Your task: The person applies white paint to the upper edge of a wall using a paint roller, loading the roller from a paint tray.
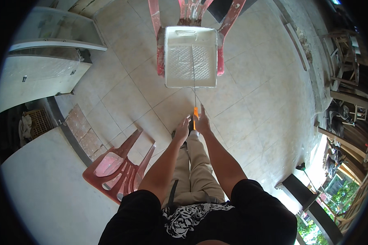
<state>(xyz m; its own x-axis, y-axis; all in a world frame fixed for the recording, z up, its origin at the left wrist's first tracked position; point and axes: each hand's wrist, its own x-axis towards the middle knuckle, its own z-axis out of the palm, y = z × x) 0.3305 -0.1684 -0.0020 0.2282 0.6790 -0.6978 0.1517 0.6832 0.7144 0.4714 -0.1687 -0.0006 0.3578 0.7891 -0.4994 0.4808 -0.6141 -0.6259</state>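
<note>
An orange-handled tool [195,103] sits against a person's right hand [205,124], its thin rod [194,69] reaching over a white tray [209,78] on a red chair [221,65]; the left hand [182,130] rests uncurled beside it. Whether the right closes firmly cannot be told. The tool looks light and stiff, probably best held by its handle [196,111]

The person [197,163] in front of me wears the camera on the head, the left one of a pair, aimed steeply down. The black T-shirt [257,216] fills its lower edge, nearest; the tiled floor [255,102] lies farther off, the paint tray [205,63] toward the top, straight edges bowing near the fisheye rim.
</note>
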